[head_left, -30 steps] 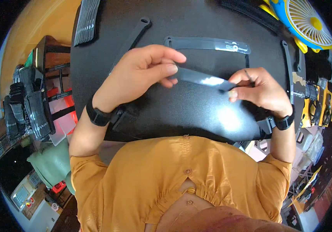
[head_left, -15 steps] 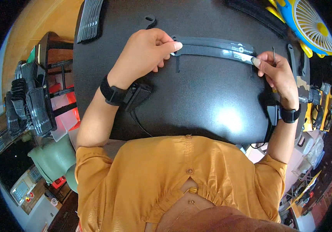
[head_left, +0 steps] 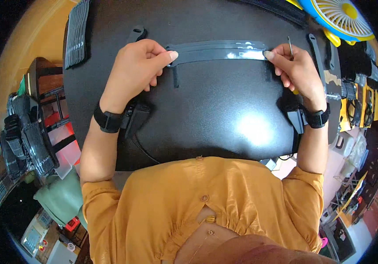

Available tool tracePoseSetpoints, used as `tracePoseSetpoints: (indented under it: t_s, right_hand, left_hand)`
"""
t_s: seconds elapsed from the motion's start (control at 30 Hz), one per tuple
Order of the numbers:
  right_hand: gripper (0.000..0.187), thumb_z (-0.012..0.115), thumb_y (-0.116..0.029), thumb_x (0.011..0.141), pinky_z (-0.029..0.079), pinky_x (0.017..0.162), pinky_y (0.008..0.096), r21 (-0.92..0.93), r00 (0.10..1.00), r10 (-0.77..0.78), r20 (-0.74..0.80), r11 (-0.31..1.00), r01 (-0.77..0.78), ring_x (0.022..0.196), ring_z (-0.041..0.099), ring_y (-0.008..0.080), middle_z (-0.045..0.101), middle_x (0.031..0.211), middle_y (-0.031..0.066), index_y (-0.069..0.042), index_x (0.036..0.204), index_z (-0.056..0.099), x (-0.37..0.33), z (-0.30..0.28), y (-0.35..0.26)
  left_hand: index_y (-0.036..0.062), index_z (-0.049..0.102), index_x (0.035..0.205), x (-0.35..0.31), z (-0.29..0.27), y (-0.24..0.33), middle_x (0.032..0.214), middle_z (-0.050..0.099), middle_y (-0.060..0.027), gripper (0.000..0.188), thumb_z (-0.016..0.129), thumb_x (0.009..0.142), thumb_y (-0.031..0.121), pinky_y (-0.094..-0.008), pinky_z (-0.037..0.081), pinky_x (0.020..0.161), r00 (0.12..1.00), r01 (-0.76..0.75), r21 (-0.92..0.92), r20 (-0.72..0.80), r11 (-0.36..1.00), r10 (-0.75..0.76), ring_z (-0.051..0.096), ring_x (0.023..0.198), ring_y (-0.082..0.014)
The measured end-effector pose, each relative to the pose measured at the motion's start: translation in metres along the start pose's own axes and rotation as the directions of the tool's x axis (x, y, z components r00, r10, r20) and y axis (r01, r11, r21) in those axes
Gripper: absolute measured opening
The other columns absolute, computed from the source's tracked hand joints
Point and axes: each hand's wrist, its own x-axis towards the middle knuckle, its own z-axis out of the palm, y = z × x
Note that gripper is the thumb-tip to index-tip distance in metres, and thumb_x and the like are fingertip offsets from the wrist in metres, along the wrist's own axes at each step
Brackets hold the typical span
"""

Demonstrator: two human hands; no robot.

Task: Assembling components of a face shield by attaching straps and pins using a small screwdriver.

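Observation:
My left hand (head_left: 138,70) pinches the left end of a flat black strap (head_left: 211,55) between thumb and fingers. At its other end, white-printed and shiny, my right hand (head_left: 298,69) pinches it too. The strap is stretched across the black table (head_left: 206,101), along the near side of similar straps (head_left: 211,45) that lie side by side. A thin metal tool (head_left: 290,46) sticks up from between my right fingers, with a bit of yellow showing below the hand; its kind is unclear. Black bands with small devices circle both wrists.
A stack of black straps (head_left: 77,35) lies at the far left. One looped strap end (head_left: 138,32) shows behind my left hand. More straps (head_left: 316,55) are on the right, below a blue and yellow fan (head_left: 341,15). Dark strips (head_left: 176,77) mark the tabletop.
The whole view has shifted, so the table and hands sit farther left in the picture. The held strap now lies closer against the others. Both hands keep their pinch on it.

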Motion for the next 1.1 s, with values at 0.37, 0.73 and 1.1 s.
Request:
tracePoseSetpoints:
  t_s: [0.37, 0.73, 1.1]
  right_hand:
    - [0.026, 0.066, -0.029, 0.091, 0.037, 0.036, 0.0204, -0.039, 0.999, -0.011, -0.05, 0.999, 0.009, 0.043, 0.051, 0.0052, 0.057, 0.061, -0.0009, -0.004, 0.087, 0.062, 0.002, 0.002, 0.003]
    - [0.024, 0.066, -0.028, 0.091, 0.036, 0.036, 0.0189, 0.124, 0.997, -0.075, -0.036, 0.989, 0.079, 0.042, 0.05, 0.0047, 0.057, 0.06, -0.0018, -0.007, 0.086, 0.057, 0.01, -0.013, 0.018]
    - [0.021, 0.06, -0.029, 0.095, 0.027, 0.034, 0.018, 0.198, 0.995, -0.103, -0.009, 0.975, 0.103, 0.04, 0.043, 0.0027, 0.056, 0.062, -0.0027, -0.008, 0.097, 0.057, 0.008, -0.012, 0.016]
  left_hand:
    - [-0.0003, 0.067, 0.085, 0.001, 0.004, 0.003, 0.061, 0.059, -0.002, 0.03, 0.072, 0.085, 0.03, -0.0226, 0.042, 0.039, 1.0, 0.018, -0.025, -0.005, 1.0, -0.018, 0.055, 0.047, -0.0079]
    - [0.0017, 0.057, 0.094, -0.007, -0.004, -0.002, 0.061, 0.056, -0.0005, 0.026, 0.069, 0.088, 0.024, -0.0213, 0.039, 0.038, 0.996, -0.08, -0.108, -0.05, 0.991, 0.075, 0.052, 0.046, -0.0066]
    - [-0.0014, 0.061, 0.091, -0.03, -0.058, -0.044, 0.081, 0.063, -0.0144, 0.043, 0.074, 0.08, 0.038, -0.0367, 0.049, 0.071, 0.9, -0.186, 0.554, -0.235, 0.812, 0.366, 0.062, 0.077, -0.0275]
